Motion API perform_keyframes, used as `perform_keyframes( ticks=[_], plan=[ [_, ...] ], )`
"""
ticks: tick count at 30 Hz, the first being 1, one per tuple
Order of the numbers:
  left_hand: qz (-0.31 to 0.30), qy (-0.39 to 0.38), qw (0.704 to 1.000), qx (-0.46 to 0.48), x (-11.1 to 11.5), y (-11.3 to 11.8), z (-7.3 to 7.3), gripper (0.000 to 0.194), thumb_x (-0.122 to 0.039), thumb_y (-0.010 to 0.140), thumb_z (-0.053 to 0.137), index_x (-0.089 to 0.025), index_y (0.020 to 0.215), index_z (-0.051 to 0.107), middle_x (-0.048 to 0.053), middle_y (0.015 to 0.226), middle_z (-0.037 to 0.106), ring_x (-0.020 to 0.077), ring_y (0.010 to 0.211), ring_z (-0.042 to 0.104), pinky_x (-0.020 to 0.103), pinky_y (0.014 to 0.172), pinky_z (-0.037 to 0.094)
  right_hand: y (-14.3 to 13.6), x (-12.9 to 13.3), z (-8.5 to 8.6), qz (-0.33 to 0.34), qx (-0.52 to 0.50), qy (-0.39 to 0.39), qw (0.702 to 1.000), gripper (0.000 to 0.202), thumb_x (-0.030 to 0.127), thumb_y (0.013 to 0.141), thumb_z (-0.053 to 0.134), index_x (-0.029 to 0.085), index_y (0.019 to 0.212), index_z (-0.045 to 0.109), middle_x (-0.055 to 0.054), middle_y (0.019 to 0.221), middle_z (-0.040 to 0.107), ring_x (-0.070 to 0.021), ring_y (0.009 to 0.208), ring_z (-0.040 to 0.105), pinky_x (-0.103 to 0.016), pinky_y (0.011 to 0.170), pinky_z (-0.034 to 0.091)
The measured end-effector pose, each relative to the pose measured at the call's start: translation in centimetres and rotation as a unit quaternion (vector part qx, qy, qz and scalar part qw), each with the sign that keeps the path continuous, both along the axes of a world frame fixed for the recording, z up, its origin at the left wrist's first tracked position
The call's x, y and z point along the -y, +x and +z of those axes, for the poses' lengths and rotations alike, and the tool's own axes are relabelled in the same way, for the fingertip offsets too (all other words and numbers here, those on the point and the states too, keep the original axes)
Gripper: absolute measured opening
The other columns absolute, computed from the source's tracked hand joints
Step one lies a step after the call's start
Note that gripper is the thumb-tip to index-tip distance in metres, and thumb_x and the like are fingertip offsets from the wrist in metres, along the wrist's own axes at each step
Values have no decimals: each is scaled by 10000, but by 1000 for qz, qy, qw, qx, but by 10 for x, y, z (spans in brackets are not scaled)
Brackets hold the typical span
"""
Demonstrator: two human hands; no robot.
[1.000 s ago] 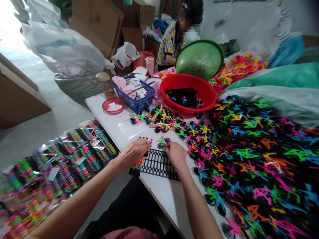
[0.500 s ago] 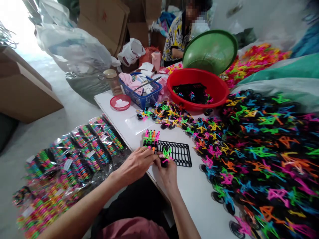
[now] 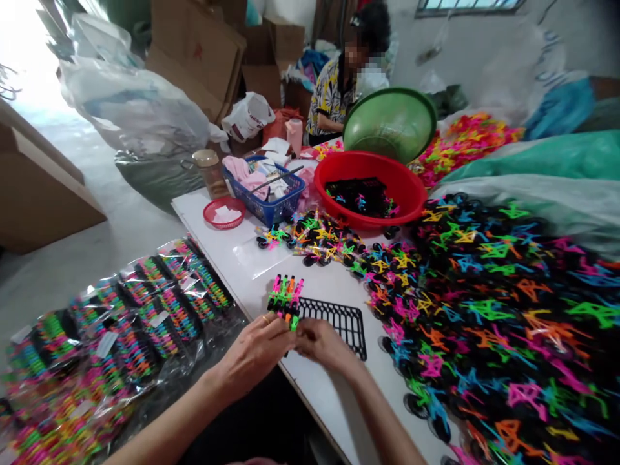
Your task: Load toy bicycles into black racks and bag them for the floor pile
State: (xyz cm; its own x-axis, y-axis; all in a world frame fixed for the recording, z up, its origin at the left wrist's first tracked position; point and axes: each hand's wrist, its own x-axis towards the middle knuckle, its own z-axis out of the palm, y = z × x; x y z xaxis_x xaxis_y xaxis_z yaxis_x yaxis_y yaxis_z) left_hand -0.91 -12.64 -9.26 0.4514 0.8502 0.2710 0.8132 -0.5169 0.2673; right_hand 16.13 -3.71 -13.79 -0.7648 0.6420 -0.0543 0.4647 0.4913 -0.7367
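Pinching toy row [image 3: 285,300] | L hand [image 3: 252,355] + R hand [image 3: 322,343] (fingertips meeting) | rack [image 3: 339,323]

Our two forearms rise from the bottom of the frame and converge just below its centre. The left arm enters from the lower left and runs diagonally up to the right; the right arm enters from the lower right of centre and slants up to the left. Our left hand [image 3: 252,352] lies palm down, fingers curled forward, a ring on one finger. Our right hand [image 3: 322,345] sits just beside it, knuckles up, fingers bent inward toward the left. The fingertips of both hands meet, pinched together, wrists nearly straight, bare to the elbow.
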Motion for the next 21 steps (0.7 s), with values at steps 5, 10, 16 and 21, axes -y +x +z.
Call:
perform_keyframes(
  ticks=[5, 10, 16, 21],
  plan=[
    [32, 29, 999, 31, 11, 1, -3, 176, -168, 926, 423, -182, 952, 596, 32, 887, 603, 145, 859, 540, 277, 807, 482, -24, -103, 42, -197, 129, 234, 943, 252, 115, 863, 404, 153, 1023, 595, -116, 1055, 572, -201, 909, 544, -277, 713, 407],
    [41, 38, 996, 66, 16, 1, 15, 184, -204, 917, 450, -187, 1043, 584, 40, 895, 605, 148, 858, 552, 266, 798, 494, -42, -123, 47, -148, 182, 298, 925, 247, 79, 872, 385, 151, 964, 603, -140, 1087, 531, -246, 1008, 491, -300, 730, 404],
    [118, 44, 990, 70, -36, -4, 32, 198, -228, 898, 484, -163, 1055, 585, 74, 970, 590, 197, 962, 535, 351, 867, 464, 23, -41, 5, -21, 144, 316, 937, 286, 95, 897, 407, 207, 1120, 547, -82, 1094, 580, -193, 1002, 512, -300, 841, 395],
    [58, -20, 998, -11, -54, -2, 13, 246, -175, 931, 365, -171, 894, 609, 45, 829, 573, 166, 865, 536, 316, 844, 470, 5, -32, 6, -233, 217, 204, 926, 260, 375, 902, 464, 165, 963, 605, -117, 926, 641, -215, 852, 603, -297, 712, 435]
  ],
)
